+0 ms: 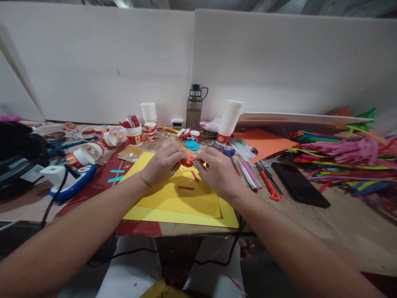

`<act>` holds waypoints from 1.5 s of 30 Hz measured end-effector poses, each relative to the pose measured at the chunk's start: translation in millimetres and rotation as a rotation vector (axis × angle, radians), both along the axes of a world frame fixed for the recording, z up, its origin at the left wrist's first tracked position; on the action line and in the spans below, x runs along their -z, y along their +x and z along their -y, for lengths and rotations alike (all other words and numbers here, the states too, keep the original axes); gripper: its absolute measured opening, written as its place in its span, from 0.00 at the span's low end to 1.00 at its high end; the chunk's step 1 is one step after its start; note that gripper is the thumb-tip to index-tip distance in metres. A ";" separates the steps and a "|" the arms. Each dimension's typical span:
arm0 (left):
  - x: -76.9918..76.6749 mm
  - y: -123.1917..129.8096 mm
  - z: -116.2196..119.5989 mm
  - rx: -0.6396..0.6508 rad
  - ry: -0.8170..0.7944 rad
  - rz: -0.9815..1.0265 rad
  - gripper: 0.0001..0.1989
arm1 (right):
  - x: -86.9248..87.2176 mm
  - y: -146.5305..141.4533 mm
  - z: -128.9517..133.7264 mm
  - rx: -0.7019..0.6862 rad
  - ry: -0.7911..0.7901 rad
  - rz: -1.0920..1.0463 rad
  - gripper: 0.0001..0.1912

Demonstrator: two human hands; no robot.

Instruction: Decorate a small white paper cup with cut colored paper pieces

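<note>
Over the yellow paper sheets (161,194), my left hand (164,163) is closed on the left side of a small orange paper piece (187,159). My right hand (218,169) meets it from the right, thumb and finger pinched at its edge; what lies in that pinch is too small to make out. Below the hands a red paper strip (186,188) lies on the yellow paper, and another red strip (194,176) slants beside the right thumb. Blue paper discs (192,145) sit just beyond the hands.
Left stand paper cups (81,157), a blue-and-white glue gun (74,182) and blue strips (116,179). Behind are a bottle (194,107) and stacked cups (230,120). Markers (249,176), an orange cutter (270,185), a phone (299,185) and pipe cleaners (347,153) lie right.
</note>
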State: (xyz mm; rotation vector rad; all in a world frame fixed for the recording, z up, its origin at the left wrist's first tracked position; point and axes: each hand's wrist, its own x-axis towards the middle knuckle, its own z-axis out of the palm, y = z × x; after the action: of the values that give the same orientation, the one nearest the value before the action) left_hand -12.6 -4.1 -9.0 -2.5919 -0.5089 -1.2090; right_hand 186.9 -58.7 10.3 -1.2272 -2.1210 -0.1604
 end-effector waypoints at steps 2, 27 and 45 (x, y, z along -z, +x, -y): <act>0.1 0.1 -0.4 0.013 0.016 -0.002 0.10 | 1.9 -0.7 -0.3 -0.013 0.011 0.020 0.10; 0.9 3.2 1.2 0.043 -0.144 0.150 0.17 | 5.1 -2.0 0.1 -0.114 0.048 -0.011 0.13; 1.3 28.6 12.2 0.325 -1.490 0.878 0.14 | 2.9 0.5 -18.7 -0.026 -0.493 -0.591 0.28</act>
State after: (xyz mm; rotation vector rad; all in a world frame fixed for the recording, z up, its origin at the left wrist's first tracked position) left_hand 16.0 -16.3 -10.3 -2.9370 -1.7355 -2.9365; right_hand 187.4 -40.0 7.4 -1.3064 -1.6875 0.6935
